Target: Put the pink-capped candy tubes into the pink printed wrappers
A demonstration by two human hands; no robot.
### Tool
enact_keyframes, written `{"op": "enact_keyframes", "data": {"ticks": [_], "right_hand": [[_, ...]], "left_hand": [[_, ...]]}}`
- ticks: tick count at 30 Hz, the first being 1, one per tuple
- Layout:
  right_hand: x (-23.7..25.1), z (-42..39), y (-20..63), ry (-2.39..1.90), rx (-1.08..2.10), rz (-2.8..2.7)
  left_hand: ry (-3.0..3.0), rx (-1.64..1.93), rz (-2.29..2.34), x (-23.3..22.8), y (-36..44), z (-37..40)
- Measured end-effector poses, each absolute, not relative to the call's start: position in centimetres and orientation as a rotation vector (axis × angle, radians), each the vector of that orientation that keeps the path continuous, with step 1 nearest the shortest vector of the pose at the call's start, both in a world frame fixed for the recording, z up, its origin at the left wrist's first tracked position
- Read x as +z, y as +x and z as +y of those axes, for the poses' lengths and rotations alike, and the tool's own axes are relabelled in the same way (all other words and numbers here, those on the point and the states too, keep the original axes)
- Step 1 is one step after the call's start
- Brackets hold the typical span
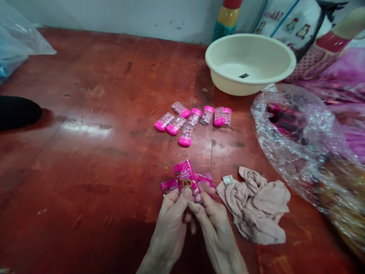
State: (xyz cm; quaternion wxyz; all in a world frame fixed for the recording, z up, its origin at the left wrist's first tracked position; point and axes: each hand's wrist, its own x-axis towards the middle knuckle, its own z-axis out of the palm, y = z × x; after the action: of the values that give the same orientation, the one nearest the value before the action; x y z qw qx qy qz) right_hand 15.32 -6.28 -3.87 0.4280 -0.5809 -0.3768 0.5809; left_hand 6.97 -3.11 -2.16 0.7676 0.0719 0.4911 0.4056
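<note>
Both hands meet low in the middle of the view over a small clear candy container (196, 197) of pink balls, its upper part covered by a pink printed sleeve (183, 171). My left hand (167, 226) pinches it from the left, thumb on the front. On the other side, my right hand (217, 228) has thumb and fingers closed at its lower end. More pink printed sleeves (168, 186) show behind it, partly hidden. Farther off lies a loose group of similar candy containers (187, 132) with bright pink caps and no sleeves.
A crumpled beige cloth (258, 207) lies right of my hands. Behind it, a clear plastic bag (292, 157) holds dark pink pieces. A cream basin (250, 85) stands near the wall beside a bottle (227, 16). At left are a plastic bag (15, 39) and a dark rounded object (15, 113).
</note>
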Motion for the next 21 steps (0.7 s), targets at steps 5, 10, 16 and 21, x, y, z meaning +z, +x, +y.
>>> {"op": "enact_keyframes", "data": {"ticks": [5, 10, 16, 21], "right_hand": [[-4.2, -5.8, 15.3, -1.375, 1.487, -0.867], [-4.0, -5.3, 15.6, -1.250, 1.548, -0.851], [-4.0, -5.8, 15.1, -1.297, 1.500, -0.935], [-3.3, -7.6, 17.0, -1.560, 1.043, -1.433]], "left_hand": [[0.151, 0.891, 1.055, -2.9, 6.9, -3.4], [0.118, 0.937, 1.045, -3.1, 6.8, -3.9], [0.116, 0.980, 1.048, -3.0, 7.1, -4.5], [0.294, 1.046, 1.050, -2.2, 3.8, -3.9]]}}
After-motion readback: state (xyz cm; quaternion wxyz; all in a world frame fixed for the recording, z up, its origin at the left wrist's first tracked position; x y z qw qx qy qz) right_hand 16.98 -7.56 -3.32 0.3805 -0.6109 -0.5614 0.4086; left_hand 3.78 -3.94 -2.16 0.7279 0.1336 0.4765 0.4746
